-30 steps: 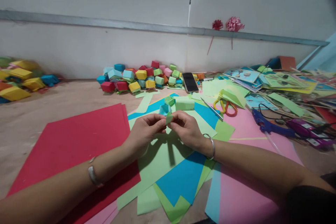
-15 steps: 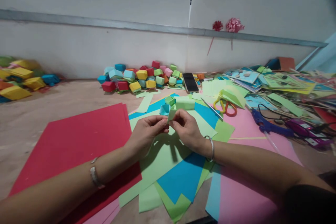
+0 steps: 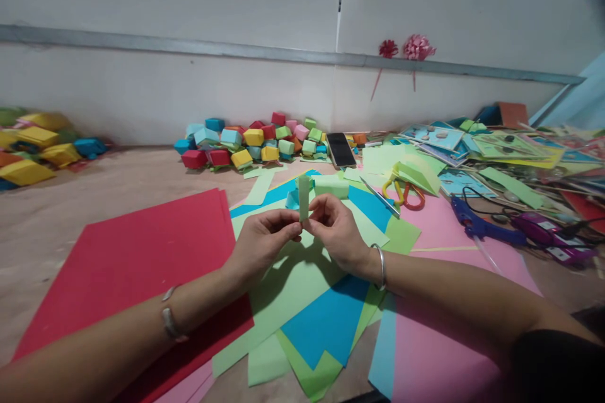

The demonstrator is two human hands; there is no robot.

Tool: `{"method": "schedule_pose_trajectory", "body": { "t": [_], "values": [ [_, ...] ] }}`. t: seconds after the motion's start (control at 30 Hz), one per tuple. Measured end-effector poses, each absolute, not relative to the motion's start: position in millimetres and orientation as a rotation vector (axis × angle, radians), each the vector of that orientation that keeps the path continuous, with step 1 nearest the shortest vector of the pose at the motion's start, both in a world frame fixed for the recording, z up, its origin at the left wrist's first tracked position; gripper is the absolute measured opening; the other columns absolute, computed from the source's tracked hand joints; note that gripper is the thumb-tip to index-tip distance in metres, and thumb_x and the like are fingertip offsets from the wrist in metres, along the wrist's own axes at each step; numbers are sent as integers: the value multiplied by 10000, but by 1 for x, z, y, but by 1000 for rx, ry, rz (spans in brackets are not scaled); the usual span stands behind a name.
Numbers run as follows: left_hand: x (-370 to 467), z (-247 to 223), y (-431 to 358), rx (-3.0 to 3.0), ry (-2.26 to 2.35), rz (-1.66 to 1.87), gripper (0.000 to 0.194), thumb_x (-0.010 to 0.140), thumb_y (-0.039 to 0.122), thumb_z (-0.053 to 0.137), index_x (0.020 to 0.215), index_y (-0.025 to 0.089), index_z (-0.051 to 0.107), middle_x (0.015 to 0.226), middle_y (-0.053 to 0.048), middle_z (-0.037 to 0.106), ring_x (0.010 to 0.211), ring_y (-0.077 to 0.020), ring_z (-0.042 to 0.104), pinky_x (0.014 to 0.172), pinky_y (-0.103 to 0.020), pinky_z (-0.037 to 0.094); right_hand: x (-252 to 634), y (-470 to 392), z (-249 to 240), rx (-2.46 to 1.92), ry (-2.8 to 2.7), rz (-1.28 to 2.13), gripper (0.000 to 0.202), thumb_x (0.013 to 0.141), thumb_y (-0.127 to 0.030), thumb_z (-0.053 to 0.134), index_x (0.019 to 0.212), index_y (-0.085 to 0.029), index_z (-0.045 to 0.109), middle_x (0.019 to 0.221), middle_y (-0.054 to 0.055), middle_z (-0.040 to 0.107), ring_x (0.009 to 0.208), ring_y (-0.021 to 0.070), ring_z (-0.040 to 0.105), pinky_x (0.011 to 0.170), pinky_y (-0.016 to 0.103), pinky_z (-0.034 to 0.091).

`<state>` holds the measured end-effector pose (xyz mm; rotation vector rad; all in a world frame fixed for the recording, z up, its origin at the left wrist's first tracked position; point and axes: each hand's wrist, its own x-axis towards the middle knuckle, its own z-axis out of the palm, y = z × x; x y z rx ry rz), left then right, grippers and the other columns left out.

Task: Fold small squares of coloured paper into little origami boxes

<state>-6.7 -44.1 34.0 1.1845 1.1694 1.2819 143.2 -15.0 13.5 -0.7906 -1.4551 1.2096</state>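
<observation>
A narrow strip of light green paper (image 3: 303, 199) stands upright between my hands. My left hand (image 3: 265, 240) pinches its lower end between thumb and fingers. From the other side, my right hand (image 3: 336, 233) grips the same end, fingers bent, so the two hands nearly touch. Just behind the strip lie a small folded blue paper piece (image 3: 292, 200) and a rolled pale green paper (image 3: 331, 186). Under my hands spread light green sheets (image 3: 274, 289) and a blue sheet (image 3: 326, 321).
Red sheets (image 3: 146, 252) lie to the left, pink sheets (image 3: 439, 340) to the right. Scissors (image 3: 399, 192), a phone (image 3: 340, 150) and a blue glue gun (image 3: 482, 223) lie beyond my right hand. Folded paper boxes (image 3: 241, 158) pile up along the white wall (image 3: 165, 94).
The green strip has turned upright and now rises above my fingertips. My right hand's fingers have shifted lower on it, while my left hand stays almost in place.
</observation>
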Motion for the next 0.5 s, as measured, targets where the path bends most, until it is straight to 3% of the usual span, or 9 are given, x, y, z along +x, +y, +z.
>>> {"method": "schedule_pose_trajectory", "body": {
  "t": [0.17,0.5],
  "values": [
    [-8,34,-43,1205,1169,1264,218,549,322,856,645,166,737,614,-22,666,552,-139,580,558,-266,481,143,-13,12,-809,-1524,1177,191,702,-291,700,736,-207,532,686,-39,556,633,106,512,591,243,450],
    [-6,35,-45,1051,1129,1225,185,512,181,757,670,186,661,542,36,600,476,-88,490,464,-204,365,145,-17,18,-740,-1491,1308,121,657,-211,660,743,-220,575,631,-62,560,608,103,519,599,238,454]
  ]
}}
